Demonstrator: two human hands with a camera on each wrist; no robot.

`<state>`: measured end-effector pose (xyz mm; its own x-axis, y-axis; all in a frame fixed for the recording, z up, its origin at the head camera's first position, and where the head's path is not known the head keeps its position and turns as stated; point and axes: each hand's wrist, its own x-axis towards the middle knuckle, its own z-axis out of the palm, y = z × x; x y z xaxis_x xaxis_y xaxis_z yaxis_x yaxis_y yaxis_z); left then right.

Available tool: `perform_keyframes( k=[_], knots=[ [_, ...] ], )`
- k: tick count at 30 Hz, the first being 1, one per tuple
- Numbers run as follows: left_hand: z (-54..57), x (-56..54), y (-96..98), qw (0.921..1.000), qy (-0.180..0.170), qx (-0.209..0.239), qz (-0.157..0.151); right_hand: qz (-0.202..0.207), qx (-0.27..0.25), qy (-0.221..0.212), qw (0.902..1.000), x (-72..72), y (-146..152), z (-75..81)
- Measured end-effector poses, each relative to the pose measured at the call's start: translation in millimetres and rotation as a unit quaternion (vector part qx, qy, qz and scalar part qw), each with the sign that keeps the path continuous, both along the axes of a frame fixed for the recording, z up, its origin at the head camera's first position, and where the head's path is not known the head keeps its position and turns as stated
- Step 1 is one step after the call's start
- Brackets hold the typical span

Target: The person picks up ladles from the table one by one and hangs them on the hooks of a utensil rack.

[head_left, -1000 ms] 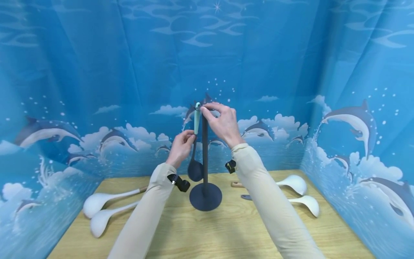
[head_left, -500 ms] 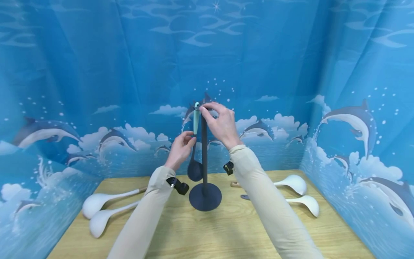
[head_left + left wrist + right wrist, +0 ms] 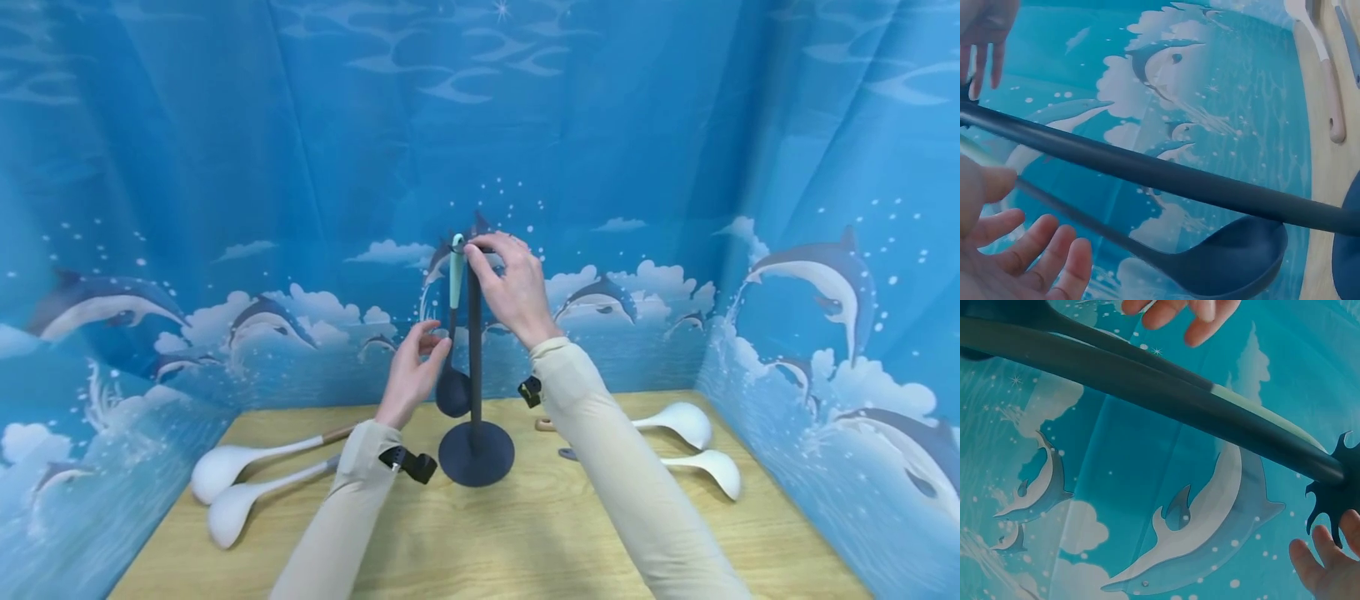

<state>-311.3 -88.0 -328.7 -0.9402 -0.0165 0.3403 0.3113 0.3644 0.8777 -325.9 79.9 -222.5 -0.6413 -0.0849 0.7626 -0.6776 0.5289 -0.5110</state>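
A black ladle with a mint-green handle hangs by its handle end from the top of a black utensil stand. Its bowl points down beside the pole. My left hand is just left of the ladle's shaft, fingers spread and loosely bent, holding nothing. In the left wrist view its thumb overlaps the handle. At the top of the stand, my right hand pinches the hook plate between thumb and fingers; the plate has several curved hooks around its rim.
Two white ladles, one upper and one lower, lie on the wooden table at left. Another pair, far and near, lies at right, partly behind my right sleeve. A blue dolphin-print curtain encloses the table.
My left hand has let go of the ladle near the lower end of its handle and moved down and slightly left. The ladle stays hanging; my right hand keeps its place.
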Motion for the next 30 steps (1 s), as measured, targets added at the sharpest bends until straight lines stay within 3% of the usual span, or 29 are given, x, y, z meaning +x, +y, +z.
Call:
perform_keyframes(
  k=[6, 12, 17, 24, 30],
  knots=[
    [-15.6, 26.7, -15.3, 0.9974, -0.008, 0.071, -0.008, -0.003, 0.015, 0.008, 0.9998, 0.1, 0, -3.6],
    [-40.9, 47.0, -40.4, 0.9992, -0.023, 0.033, 0.003, -0.007, 0.062, 0.003, 0.998, 3.2, 4, -10.5],
    [-52.6, 57.5, -60.4, 0.9995, -0.03, -0.007, 0.006, -0.003, 0.085, -0.002, 0.9964, 4.9, 7, -13.3],
    [-66.2, 63.9, -74.2, 0.9947, -0.026, -0.095, 0.03, 0.006, 0.082, 0.033, 0.9961, 4.5, 12, -17.9],
    [-73.4, 64.6, -82.7, 0.9905, -0.013, -0.129, 0.046, 0.008, 0.091, 0.042, 0.9949, 5.2, 17, -25.9]
  ],
)
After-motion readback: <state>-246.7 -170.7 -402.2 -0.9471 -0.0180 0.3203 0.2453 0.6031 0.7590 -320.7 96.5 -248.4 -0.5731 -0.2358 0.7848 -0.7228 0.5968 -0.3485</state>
